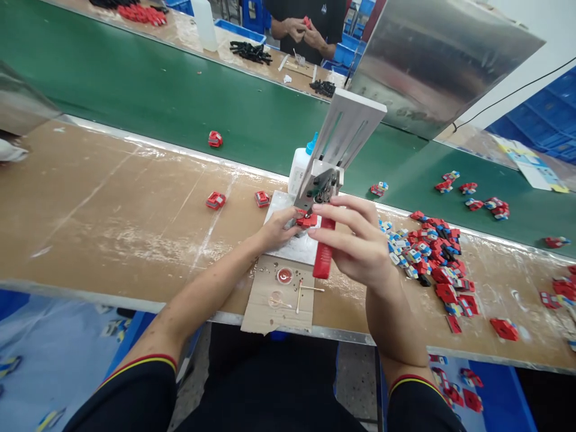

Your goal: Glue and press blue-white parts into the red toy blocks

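Observation:
My left hand reaches in from the left, its fingertips closed on a small red plastic toy part beneath a metal toggle-clamp press. My right hand is at the clamp's red handle, which points down toward me. Its fingers lie over the handle; the thumb is hidden. The press stands on a pale metal base plate. Behind it is a white bottle with a blue nozzle cap.
Cardboard in front holds a small dish of red liquid and cotton swabs. Red toy parts lie left; a mixed pile lies right. Beyond runs a green belt. Across it, another person's hands hold something red.

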`<state>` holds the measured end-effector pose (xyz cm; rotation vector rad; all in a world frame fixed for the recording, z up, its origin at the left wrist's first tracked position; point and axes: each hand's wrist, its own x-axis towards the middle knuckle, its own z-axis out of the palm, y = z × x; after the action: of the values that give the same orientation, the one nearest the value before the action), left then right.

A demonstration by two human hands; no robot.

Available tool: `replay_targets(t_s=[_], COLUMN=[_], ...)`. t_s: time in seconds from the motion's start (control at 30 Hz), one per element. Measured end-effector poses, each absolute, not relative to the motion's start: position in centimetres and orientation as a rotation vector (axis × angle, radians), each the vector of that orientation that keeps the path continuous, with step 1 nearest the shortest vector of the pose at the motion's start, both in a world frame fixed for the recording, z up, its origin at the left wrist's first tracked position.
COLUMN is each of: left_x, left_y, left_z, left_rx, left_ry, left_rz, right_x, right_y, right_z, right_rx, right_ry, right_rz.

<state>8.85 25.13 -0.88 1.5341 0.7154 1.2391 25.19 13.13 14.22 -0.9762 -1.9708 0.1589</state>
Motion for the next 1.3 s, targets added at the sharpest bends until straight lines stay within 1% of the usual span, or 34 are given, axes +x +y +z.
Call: replay_targets(t_s=[0.1,0.17,0.3,0.37,0.43,0.57,0.67,0.87,0.97,1.1,1.2,1.3], left_x=[8.7,8.5,8.3,8.2,8.1,8.1,8.5,7.3,4.3,0.3,-0.2,0.9], left_y=[25.3,25.3,25.0,24.8,24.9,25.3,25.3,25.1,28.6,37.6,43.6,46.6], left_z=[-1.1,-1.2,-0.9,-0.7,-0.7,-1.4,-1.7,-0.4,1.5,4.1,4.5,3.9], left_rx=[1.77,1.846,1.926,1.94,1.945,1.944,1.949,2.049,2.083,1.955,1.908,1.924], left_ry=[0.549,0.503,0.485,0.49,0.476,0.442,0.437,0.453,0.76,1.377,1.655,1.75], left_rz=[1.122,1.095,1.083,1.072,1.057,1.076,1.093,1.101,1.133,1.2,1.025,0.784], right_x=[24.6,23.4,20.7,20.1,20.2,21.0,21.2,21.9,23.2,24.0,23.0,21.6], right_y=[10.8,9.5,8.4,8.8,9.6,12.0,12.7,8.4,6.3,5.7,6.4,7.4], right_z=[10.9,9.6,9.8,9.9,9.3,6.6,5.4,5.2,5.2,5.3,5.2,5.0], right_rx=[-1.095,-1.09,-1.088,-1.094,-1.114,-1.246,-1.279,-1.308,-1.28,-1.267,-1.281,-1.291], right_ry=[-1.629,-1.357,-1.157,-1.135,-1.13,-1.142,-1.117,-0.986,-1.038,-1.059,-1.075,-1.134], right_rz=[0.305,0.562,1.221,1.347,1.328,1.12,1.07,0.952,0.91,0.845,0.844,0.829])
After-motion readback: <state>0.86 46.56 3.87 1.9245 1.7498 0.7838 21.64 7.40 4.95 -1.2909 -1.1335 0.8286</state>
